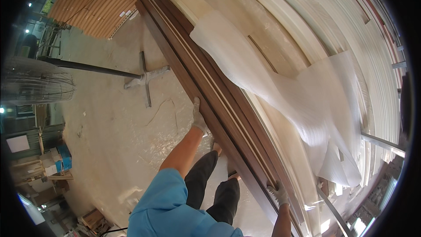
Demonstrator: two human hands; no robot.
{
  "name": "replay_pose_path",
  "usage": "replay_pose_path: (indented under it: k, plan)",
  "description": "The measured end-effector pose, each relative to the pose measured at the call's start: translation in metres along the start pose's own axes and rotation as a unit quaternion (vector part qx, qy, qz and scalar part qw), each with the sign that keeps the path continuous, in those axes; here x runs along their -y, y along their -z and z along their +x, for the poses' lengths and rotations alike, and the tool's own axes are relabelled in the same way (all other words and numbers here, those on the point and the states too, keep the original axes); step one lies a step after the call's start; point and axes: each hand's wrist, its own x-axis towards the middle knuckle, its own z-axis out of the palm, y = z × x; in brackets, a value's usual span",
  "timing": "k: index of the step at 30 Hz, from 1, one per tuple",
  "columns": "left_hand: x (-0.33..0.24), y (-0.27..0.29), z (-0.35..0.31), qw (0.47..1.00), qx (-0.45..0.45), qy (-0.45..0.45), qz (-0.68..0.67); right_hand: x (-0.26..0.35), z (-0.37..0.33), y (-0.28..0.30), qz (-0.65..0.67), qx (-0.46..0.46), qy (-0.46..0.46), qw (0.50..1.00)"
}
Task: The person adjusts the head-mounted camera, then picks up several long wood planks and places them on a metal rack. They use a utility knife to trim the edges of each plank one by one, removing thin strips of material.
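Long dark brown profiled boards (pixel 226 125) lie side by side, running from the upper left to the lower right in front of me. My left hand (pixel 199 117), in a pale work glove, is closed on the near edge of the nearest board, its other fingers hidden beneath. Further down the same boards, my right hand (pixel 279 194), gloved too, lies over the top with its fingers curled onto a raised edge. A thin light strip runs lengthwise between the brown boards.
White foam wrap (pixel 263 79) drapes over cream-coloured boards (pixel 291 26) stacked on the right, on metal rack arms (pixel 382 144). A stand with a cross-shaped base (pixel 146 78) and a large fan (pixel 37 80) are at left. Brown lengths (pixel 96 2) are stacked at the far left.
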Motion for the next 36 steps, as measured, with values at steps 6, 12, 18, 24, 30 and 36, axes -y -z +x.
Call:
replay_pose_path:
  k: [6, 12, 18, 24, 30, 36]
  plan:
    - [0.014, 0.005, 0.062, 1.000, 0.007, -0.019, -0.002, 0.016, 0.057, -0.007, 0.048, 0.008, 0.035, 0.998]
    - [0.027, 0.004, 0.112, 0.999, -0.012, -0.025, 0.018, 0.011, 0.107, -0.019, 0.073, 0.013, 0.080, 0.994]
    - [0.033, -0.002, 0.141, 0.999, -0.030, -0.007, 0.015, -0.018, 0.146, -0.041, 0.094, 0.008, 0.021, 0.995]
    - [0.038, 0.001, 0.146, 0.998, -0.026, -0.029, 0.044, -0.017, 0.154, -0.050, 0.113, -0.001, 0.040, 0.993]
    - [0.040, 0.004, 0.140, 0.997, 0.021, -0.029, 0.071, 0.017, 0.148, -0.042, 0.100, -0.002, 0.004, 0.995]
    - [0.043, -0.005, 0.140, 0.994, -0.011, -0.063, 0.085, 0.027, 0.155, -0.045, 0.184, -0.028, 0.025, 0.982]
